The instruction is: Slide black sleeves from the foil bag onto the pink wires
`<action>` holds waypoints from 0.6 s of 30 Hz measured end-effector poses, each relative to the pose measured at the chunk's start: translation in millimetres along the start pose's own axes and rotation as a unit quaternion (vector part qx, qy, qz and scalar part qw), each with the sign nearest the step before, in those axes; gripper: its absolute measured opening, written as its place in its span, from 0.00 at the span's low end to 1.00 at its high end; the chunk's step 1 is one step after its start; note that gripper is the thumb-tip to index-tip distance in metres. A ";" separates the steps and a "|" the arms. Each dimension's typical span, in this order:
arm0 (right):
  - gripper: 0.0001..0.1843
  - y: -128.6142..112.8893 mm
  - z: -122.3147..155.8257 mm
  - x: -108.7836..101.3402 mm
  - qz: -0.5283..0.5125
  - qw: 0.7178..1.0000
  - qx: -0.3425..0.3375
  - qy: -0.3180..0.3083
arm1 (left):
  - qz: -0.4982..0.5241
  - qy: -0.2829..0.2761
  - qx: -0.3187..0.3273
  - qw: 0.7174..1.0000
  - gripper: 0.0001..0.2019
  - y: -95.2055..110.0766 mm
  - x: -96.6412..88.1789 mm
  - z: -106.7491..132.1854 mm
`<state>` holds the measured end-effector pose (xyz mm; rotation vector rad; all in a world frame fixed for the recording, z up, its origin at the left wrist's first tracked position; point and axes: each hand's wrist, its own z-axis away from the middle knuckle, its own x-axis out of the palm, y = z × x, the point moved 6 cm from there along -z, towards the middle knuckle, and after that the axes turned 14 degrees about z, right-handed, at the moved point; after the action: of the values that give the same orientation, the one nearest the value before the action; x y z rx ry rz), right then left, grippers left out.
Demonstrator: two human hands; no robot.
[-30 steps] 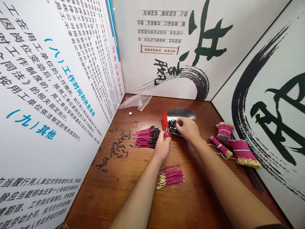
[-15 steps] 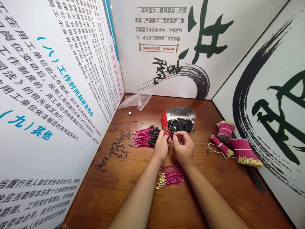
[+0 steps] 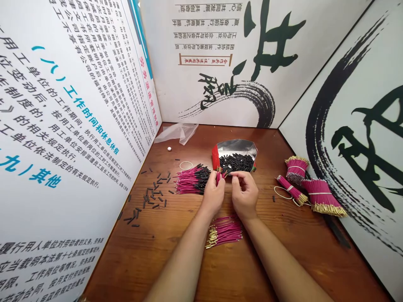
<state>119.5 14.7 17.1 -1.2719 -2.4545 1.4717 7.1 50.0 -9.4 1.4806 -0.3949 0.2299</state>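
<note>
My left hand is closed round a few pink wires whose gold terminals point up, some with black at the ends. Close beside it, my right hand pinches a small black sleeve between thumb and forefinger, against the wire ends. Just beyond both hands lies an open foil pouch with a red side, full of black sleeves. To the left is a pile of pink wires with black sleeves on their ends. Nearer me, between my forearms, lie pink wires with bare gold terminals.
Loose black sleeves are scattered at the left. Banded bundles of pink wires stand at the right, by a rubber band. A clear plastic bag lies at the back. Printed panels enclose the wooden table.
The view has shifted slightly. My right thumb and forefinger have moved a little at the wire ends; my left hand keeps its hold on the pink wires.
</note>
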 end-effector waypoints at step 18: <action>0.07 1.9 -0.8 -2.1 0.027 0.999 0.003 0.020 | -0.026 -0.014 0.036 0.999 0.06 6.2 3.4 2.3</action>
<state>122.4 14.4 16.9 -1.3631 -2.4083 1.4476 7.5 48.0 -2.4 1.5647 -0.3739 0.1845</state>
